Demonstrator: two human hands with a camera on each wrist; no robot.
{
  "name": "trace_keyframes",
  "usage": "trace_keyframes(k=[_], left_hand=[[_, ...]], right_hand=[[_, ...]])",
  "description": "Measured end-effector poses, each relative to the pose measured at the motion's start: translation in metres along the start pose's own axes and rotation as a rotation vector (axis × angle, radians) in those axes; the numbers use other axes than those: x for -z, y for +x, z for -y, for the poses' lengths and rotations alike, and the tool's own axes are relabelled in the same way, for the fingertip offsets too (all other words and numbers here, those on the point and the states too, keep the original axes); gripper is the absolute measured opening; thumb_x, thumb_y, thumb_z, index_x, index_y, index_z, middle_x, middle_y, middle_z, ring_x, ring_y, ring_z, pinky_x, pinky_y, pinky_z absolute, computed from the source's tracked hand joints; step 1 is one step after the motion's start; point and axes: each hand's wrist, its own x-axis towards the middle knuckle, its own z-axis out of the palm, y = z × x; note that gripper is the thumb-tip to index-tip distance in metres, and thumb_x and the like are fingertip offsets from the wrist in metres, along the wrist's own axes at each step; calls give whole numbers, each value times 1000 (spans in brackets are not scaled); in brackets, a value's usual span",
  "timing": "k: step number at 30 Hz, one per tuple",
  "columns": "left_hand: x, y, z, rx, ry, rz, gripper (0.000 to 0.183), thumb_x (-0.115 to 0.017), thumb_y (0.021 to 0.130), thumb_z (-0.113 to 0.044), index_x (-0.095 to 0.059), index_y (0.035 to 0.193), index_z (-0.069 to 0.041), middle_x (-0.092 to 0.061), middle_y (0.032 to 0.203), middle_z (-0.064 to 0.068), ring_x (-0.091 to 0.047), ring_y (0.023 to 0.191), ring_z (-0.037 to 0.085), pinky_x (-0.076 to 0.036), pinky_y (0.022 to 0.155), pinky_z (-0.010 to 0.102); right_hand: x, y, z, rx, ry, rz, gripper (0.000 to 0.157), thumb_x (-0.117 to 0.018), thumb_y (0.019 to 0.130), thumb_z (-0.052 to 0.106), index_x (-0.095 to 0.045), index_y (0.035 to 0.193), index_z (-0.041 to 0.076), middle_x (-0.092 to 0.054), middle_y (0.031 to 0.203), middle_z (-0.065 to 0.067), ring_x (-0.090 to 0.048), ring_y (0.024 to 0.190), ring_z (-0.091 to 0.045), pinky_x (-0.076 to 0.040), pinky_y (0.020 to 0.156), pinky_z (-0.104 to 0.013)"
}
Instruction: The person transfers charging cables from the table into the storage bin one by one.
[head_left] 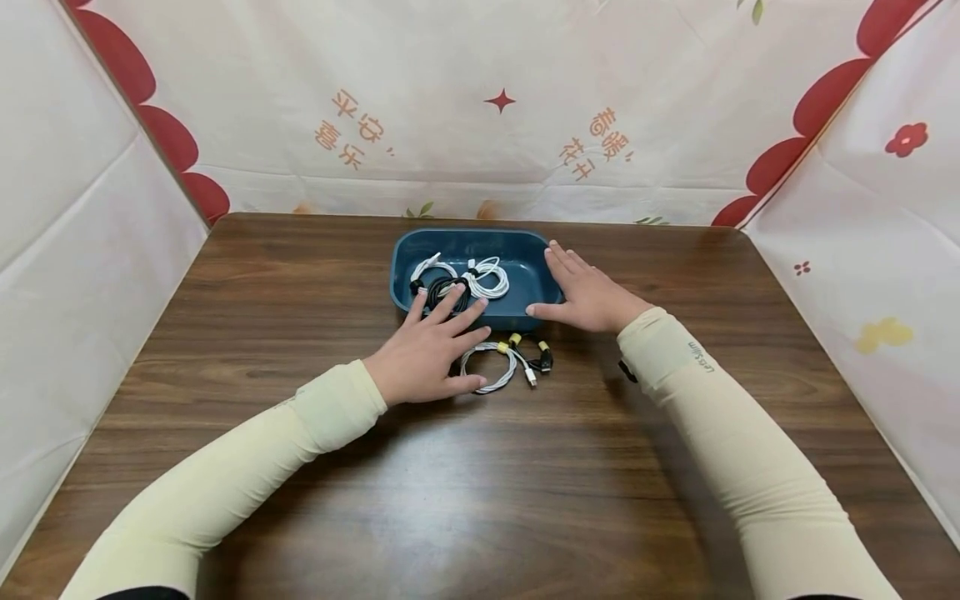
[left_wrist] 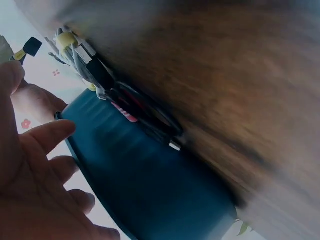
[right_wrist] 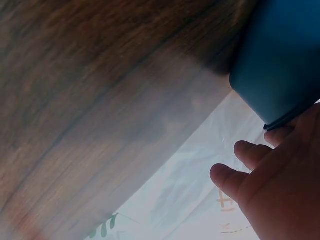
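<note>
A dark blue plastic bin [head_left: 517, 322] stands near the table's back edge. Inside it lie a black coiled cable [head_left: 437, 292], a white coiled cable [head_left: 495, 288] and another white cable [head_left: 418, 268] with a black tie. My left hand [head_left: 423, 358] is spread over the bin's near left side, fingertips above the cables and holding nothing. With fingers straight, my right hand [head_left: 592, 298] is at the bin's right end, thumb over the near right corner. On the table before the bin lie a grey-white coiled cable [head_left: 513, 367] and a black cable [head_left: 545, 362], with yellow ties.
The brown wooden table [head_left: 420, 500] extends toward me and to both sides. Behind it hangs a white printed cloth [head_left: 465, 158], with similar cloth walls on the left and right.
</note>
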Motion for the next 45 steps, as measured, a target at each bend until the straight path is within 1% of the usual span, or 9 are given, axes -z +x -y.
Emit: trace_keyframes(k=[3,6,13,17,20,26,33,38,45], left_hand=[[-3,5,-2,25,1,-9,74,-51,91,-70,-52,147,-22,-17,165,3,-1,151,33,-7,112,67],[-5,8,-4,50,17,7,77,-48,90,-74,-52,148,-23,-12,166,2,1,151,34,-8,113,67],[-8,12,-9,83,75,59,85,-45,84,-82,-53,146,-25,0,167,0,14,150,33,-4,113,66],[-9,11,-11,85,120,98,85,-44,82,-85,-56,144,-27,5,167,1,16,149,35,-4,112,68],[-9,10,-11,86,141,119,82,-45,82,-84,-59,141,-29,6,167,2,14,149,38,-5,112,68],[-5,10,-10,85,123,141,73,-57,79,-80,-65,135,-33,4,167,3,8,149,39,-9,110,70],[-1,10,-13,94,105,157,87,-61,73,-83,-67,133,-20,4,167,2,5,150,40,-9,108,73],[1,10,-14,95,132,158,79,-63,70,-83,-74,123,-25,3,167,4,4,149,41,-14,107,73],[-2,10,-17,111,124,141,79,-65,67,-85,-76,117,-24,1,167,4,5,149,42,-11,107,74]], right_hand=[[0,1,-1,0,0,-3,110,-43,89,78,-4,159,3,5,166,-11,-3,150,-37,-12,117,-54],[0,1,-1,-1,7,-3,110,-43,88,78,-3,159,4,6,166,-9,-3,151,-36,-12,118,-54],[1,0,-3,-5,26,-13,112,-46,88,77,-3,159,4,7,166,-10,-3,151,-34,-13,118,-52],[0,-1,-3,3,30,-10,111,-46,88,77,-3,159,3,6,166,-10,-2,151,-33,-13,118,-52],[0,0,-2,10,34,-7,111,-46,88,77,-3,159,3,7,166,-10,-2,151,-32,-14,118,-53],[-2,1,0,6,49,-4,112,-46,88,77,-2,159,4,8,166,-9,-7,151,-33,-19,117,-52],[-3,0,1,3,65,-2,111,-46,88,78,-2,159,4,9,166,-9,-12,150,-34,-23,116,-50],[-2,1,1,0,65,-2,112,-45,87,78,-1,159,5,10,166,-7,-12,150,-34,-23,116,-51],[-3,1,0,-5,66,0,113,-45,87,79,-1,160,5,11,166,-6,-14,150,-34,-25,115,-50]])
